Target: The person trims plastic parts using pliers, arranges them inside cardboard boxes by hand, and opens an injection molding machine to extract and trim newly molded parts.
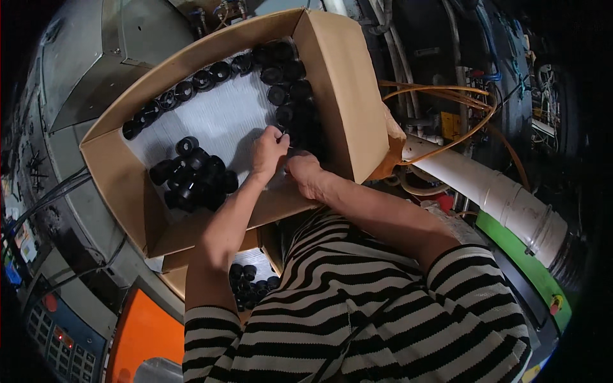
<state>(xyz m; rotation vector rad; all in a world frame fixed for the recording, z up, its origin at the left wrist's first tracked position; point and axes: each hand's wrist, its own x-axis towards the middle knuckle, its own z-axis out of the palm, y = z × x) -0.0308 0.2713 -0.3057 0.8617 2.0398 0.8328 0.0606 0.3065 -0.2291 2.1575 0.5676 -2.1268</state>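
Observation:
Inside a large open cardboard box [348, 96], both of my hands are close together near the right side. My left hand [269, 152] has its thumb and fingers pinched together; whatever lies between them is too small or hidden to name. Just beside it, my right hand [304, 171] is curled with its fingertips turned toward the left hand, and I cannot see what they grip. Black, round, cup-like plastic parts [277, 95] stand packed along the right wall next to my hands. More of them line the far wall, and a loose heap [195, 179] lies at the left.
A pale ribbed sheet [217, 108] covers the box bottom. Below, partly behind my left arm, a second box holds more black parts [252, 281]. An orange panel [148, 332] and a keypad [64, 345] are at lower left. At right run a white pipe [485, 185] and orange hoses [447, 89].

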